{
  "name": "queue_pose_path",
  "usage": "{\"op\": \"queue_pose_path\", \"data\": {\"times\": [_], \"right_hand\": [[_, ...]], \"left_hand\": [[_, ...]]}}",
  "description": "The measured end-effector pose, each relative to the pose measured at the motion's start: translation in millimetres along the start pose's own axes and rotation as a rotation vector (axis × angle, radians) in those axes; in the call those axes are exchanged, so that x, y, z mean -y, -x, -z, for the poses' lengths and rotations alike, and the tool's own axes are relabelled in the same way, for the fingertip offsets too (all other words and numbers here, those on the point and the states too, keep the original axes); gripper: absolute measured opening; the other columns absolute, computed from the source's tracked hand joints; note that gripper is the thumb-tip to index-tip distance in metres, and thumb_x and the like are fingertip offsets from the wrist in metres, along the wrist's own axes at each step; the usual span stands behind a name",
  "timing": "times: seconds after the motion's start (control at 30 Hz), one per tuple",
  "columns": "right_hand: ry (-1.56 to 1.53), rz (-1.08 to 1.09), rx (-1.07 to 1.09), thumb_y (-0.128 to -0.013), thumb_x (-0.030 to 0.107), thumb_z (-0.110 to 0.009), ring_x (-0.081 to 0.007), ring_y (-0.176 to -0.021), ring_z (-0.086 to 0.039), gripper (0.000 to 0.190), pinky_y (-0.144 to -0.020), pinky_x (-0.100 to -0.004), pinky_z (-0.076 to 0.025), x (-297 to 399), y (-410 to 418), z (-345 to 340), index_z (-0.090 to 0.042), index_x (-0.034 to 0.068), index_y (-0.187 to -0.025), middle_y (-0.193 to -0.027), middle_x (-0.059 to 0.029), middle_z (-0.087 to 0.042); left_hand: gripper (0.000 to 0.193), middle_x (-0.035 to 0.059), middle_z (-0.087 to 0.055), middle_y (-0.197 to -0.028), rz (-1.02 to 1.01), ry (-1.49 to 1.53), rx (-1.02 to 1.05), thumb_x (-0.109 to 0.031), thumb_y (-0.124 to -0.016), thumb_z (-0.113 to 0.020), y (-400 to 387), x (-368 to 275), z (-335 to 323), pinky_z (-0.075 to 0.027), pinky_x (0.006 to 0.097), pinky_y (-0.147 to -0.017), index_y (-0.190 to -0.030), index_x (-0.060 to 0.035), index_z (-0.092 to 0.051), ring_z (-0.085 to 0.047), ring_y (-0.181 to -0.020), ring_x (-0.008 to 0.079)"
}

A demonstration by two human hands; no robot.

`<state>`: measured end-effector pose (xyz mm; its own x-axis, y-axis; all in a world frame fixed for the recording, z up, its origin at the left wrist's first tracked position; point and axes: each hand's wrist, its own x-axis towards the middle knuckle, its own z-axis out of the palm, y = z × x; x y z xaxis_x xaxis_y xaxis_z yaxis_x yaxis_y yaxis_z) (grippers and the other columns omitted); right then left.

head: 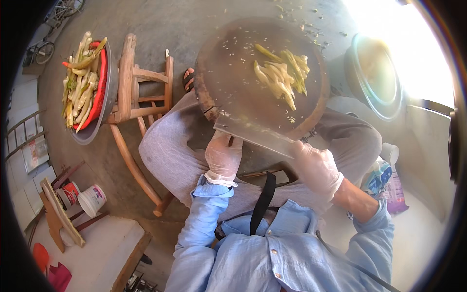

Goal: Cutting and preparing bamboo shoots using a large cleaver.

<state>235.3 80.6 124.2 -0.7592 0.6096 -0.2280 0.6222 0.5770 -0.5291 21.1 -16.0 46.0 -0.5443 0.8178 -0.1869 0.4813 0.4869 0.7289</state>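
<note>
My right hand point(316, 168), in a thin translucent glove, is closed around the handle end of a broad cleaver point(255, 138). The blade slants across the near rim of a round wooden chopping block point(233, 84), its edge seen thinly. Beside the blade's far end is my gloved left hand point(223, 157); its fingertips are partly hidden under the blade, so I cannot tell whether they grip anything. On the block's right half lies a loose heap of pale yellow-green peppers point(279, 75), some apparently split. White seeds are scattered over the wood.
Left, a basin point(109, 95) of long pale peppers point(82, 87) with a red strip along one side rests by a wooden chair point(126, 80). A bucket point(375, 76) stands at right in glare. Stem pieces point(317, 33) litter the floor. White pails point(92, 200) stand lower left.
</note>
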Motion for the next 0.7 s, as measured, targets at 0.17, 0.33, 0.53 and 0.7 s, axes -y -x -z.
{"op": "queue_pose_path", "data": {"times": [0.17, 0.33, 0.53, 0.7], "right_hand": [[0.001, -0.035, 0.041, -0.085, 0.007, -0.061, -0.0351, -0.06, -0.065, 0.011, -0.054, -0.0442, -0.052, -1, 0, 5, -0.052, 0.003, -0.088, -0.07, -0.0169, -0.061], [-0.03, -0.055, 0.068, -0.085, 0.008, -0.061, -0.036, -0.061, -0.065, 0.012, -0.055, -0.0448, -0.052, 1, -6, 7, -0.052, 0.002, -0.089, -0.069, -0.017, -0.062], [0.051, -0.05, 0.17, -0.088, 0.012, -0.061, -0.0364, -0.061, -0.066, 0.015, -0.056, -0.0442, -0.053, 8, -38, -4, -0.053, -0.001, -0.09, -0.066, -0.0177, -0.063], [-0.054, -0.034, 0.087, -0.092, 0.016, -0.06, -0.0379, -0.062, -0.065, 0.017, -0.057, -0.0452, -0.052, 4, -13, 11, -0.054, 0.0, -0.086, -0.066, -0.0188, -0.062]], "left_hand": [[0.016, 0.0125, -0.064, -0.086, -0.105, -0.055, -0.09, -0.015, -0.086, -0.068, -3, 6, -7, -0.051, 0.0407, -0.066, -0.098, -0.0049, -0.069, -0.064, -0.076, 0.0351], [0.016, 0.0108, -0.063, -0.083, -0.147, -0.078, -0.109, -0.014, -0.086, -0.069, -2, 2, -7, -0.05, 0.0406, -0.063, -0.099, -0.0058, -0.07, -0.064, -0.073, 0.0332], [0.022, 0.011, -0.063, -0.082, -0.18, -0.174, -0.129, -0.016, -0.086, -0.069, 0, -2, -7, -0.051, 0.0417, -0.064, -0.106, -0.007, -0.071, -0.064, -0.073, 0.0341], [0.024, 0.0145, -0.071, -0.093, -0.06, 0.121, -0.162, -0.013, -0.089, -0.069, 5, -1, 28, -0.053, 0.0349, -0.073, -0.111, -0.003, -0.07, -0.069, -0.081, 0.0265]]}}
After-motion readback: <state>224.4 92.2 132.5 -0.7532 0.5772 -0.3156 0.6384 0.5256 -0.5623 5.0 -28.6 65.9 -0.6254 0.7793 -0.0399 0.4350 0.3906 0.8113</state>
